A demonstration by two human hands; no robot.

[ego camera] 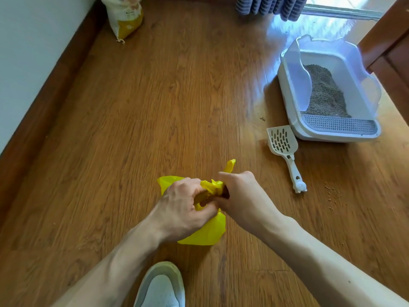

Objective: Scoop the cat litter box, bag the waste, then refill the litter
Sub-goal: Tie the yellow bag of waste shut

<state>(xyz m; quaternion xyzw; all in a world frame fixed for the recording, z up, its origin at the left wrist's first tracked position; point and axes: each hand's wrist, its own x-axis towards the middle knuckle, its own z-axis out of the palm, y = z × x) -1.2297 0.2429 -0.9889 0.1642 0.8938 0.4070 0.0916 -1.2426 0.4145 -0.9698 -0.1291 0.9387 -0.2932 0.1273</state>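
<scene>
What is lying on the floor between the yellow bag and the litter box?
In the head view, only the white slotted scoop lies between the yellow bag and the litter box; the rest of that stretch is bare wooden floor.

A yellow plastic bag (208, 231) is gripped by both hands low in the centre, over a wooden floor (155, 107). The bag's gathered top is pinched by the left hand (183, 207) and the right hand (241, 196), fingers closed on the plastic; one loose end is seen sticking up past the right hand. A white slotted scoop (284, 149) is laid flat on the floor to the right, just beside the near corner of the litter box (292, 111). Grey litter (325, 94) is held in the box. Spilled granules (332, 196) are scattered near right. A litter sack (125, 16) is stood far left against the wall. A pale shoe (161, 286) is seen at the near edge.
</scene>
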